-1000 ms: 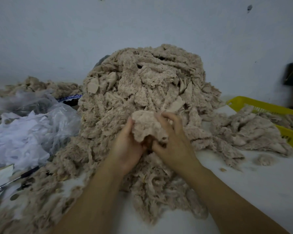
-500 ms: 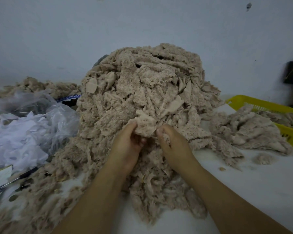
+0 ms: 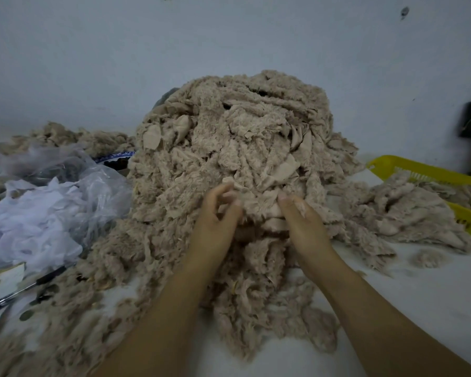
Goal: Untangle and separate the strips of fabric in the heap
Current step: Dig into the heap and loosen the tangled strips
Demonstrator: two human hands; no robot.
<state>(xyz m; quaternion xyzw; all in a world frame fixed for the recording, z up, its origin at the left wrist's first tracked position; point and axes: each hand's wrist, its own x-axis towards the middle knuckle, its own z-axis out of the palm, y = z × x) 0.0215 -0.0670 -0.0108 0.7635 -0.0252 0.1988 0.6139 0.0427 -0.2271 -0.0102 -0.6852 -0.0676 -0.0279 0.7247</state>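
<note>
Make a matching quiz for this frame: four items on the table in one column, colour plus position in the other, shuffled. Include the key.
1 fabric heap
2 basket
3 plastic bag
4 pen

A yellow, right edge
B dark, lower left
C beige, centre
D clear, left, white material inside

Pairs: 1-C, 2-A, 3-D, 4-B

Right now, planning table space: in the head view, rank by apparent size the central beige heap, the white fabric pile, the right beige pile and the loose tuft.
1. central beige heap
2. white fabric pile and right beige pile: look alike, white one cropped, so unranked
3. loose tuft
</note>
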